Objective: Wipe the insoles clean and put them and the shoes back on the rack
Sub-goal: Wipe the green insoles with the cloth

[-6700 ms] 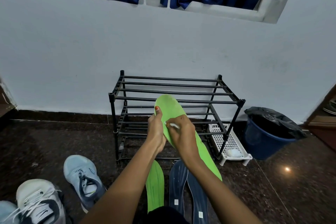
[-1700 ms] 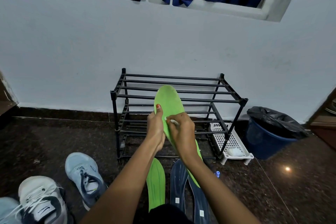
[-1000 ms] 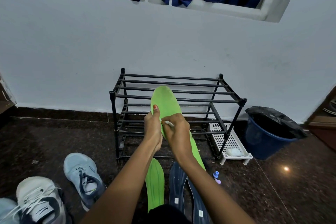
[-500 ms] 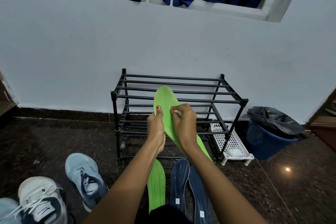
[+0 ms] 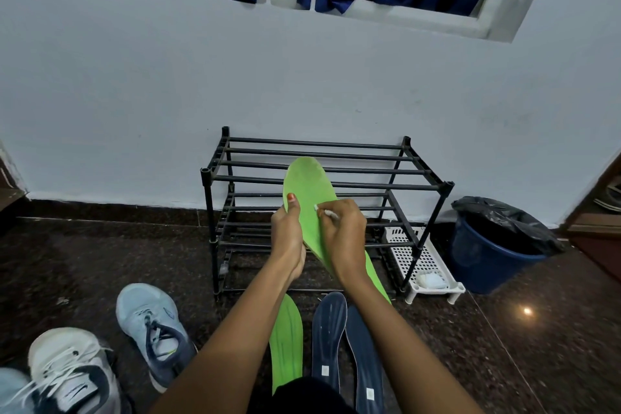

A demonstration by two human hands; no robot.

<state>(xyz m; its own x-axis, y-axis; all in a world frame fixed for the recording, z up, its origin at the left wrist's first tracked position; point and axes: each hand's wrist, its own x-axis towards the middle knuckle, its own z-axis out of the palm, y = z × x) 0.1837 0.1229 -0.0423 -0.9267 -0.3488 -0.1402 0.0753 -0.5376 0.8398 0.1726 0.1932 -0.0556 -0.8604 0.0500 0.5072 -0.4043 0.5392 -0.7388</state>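
Wipe (image 5: 325, 212) moved toeward on insole (image 5: 311, 191), four insoles (image 5: 329, 329)

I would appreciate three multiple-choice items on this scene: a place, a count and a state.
1. Where does the blue bin stand?
A. right of the black rack
B. on the rack's top shelf
C. left of the rack

2. How many insoles lie on the floor?
A. one
B. three
C. five

3. What is the right hand doing?
A. hanging idle
B. pinching a white wipe against the held green insole
C. gripping a shoe

1 A: the bin sits past the rack's right legs.
2 B: a second green insole and two dark blue insoles.
3 B: its fingers curl round the wipe; the left hand holds the insole.
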